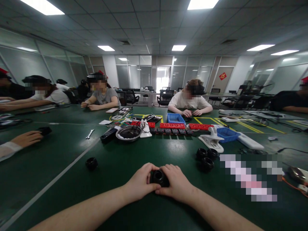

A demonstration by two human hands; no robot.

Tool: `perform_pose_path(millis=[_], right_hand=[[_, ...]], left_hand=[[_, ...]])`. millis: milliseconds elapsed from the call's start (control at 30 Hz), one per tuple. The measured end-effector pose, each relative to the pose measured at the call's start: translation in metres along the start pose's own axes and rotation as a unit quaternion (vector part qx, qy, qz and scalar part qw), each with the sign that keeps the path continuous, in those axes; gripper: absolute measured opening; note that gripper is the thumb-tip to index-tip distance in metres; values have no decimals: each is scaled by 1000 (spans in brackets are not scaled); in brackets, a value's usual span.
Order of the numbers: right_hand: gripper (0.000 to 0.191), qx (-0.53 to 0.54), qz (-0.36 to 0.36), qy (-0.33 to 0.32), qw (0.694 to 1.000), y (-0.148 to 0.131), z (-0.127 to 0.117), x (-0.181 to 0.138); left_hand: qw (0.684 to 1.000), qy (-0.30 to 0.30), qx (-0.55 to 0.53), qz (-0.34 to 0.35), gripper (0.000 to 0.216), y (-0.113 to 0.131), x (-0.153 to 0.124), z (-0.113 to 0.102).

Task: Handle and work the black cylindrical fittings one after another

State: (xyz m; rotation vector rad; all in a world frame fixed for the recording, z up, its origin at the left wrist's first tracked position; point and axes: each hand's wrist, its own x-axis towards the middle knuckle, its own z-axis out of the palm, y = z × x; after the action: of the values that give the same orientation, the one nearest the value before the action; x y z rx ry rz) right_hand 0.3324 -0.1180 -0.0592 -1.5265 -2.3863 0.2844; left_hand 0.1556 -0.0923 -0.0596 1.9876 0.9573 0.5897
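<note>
Both my hands meet over a small black ring-shaped part [158, 176] on the green table [120, 166]. My left hand [141, 183] is closed around its left side. My right hand [176, 183] is closed around its right side, fingers curled over the top. The part's round opening faces up between my thumbs. Three similar black parts [206, 158] lie grouped to the right, and one more black part [91, 163] lies alone to the left.
A metal bowl [128, 133], a white clamp [211, 141], blue trays [227, 134], red and black strips [175, 126] and a wrench [89, 133] lie mid-table. Several people sit around the far and side edges. Another person's hand [26, 138] rests at the left.
</note>
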Motion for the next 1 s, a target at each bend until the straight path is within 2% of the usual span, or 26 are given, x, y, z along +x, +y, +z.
perform_pose_path(millis=[100, 200, 267, 367, 500, 667, 800, 900, 1000], right_hand=[[50, 73, -27, -50, 996, 7, -8, -1], [30, 109, -43, -99, 988, 12, -13, 1], [22, 113, -40, -108, 987, 16, -13, 2], [23, 102, -13, -100, 990, 16, -8, 4], [33, 55, 25, -57, 997, 6, -1, 4], [39, -49, 11, -4, 999, -4, -1, 1], [48, 40, -24, -51, 998, 3, -10, -1], [32, 102, -45, -102, 988, 13, -15, 0], [22, 128, -49, -107, 985, 20, -13, 3]], left_hand=[[1000, -14, -5, 9, 36, -1, 0, -3], [999, -34, -14, 14, 38, -2, -1, -5], [999, -47, -20, 16, 40, -1, -2, -6], [998, -53, -28, 18, 39, -1, -1, -5], [1000, -19, -16, -8, 38, 0, -1, -1], [1000, -5, -12, -15, 37, 1, 0, 0], [999, -31, -20, -4, 38, 1, 0, -5], [998, -54, -30, -1, 41, 2, -1, -7], [997, -66, -48, -1, 44, 1, -2, -6]])
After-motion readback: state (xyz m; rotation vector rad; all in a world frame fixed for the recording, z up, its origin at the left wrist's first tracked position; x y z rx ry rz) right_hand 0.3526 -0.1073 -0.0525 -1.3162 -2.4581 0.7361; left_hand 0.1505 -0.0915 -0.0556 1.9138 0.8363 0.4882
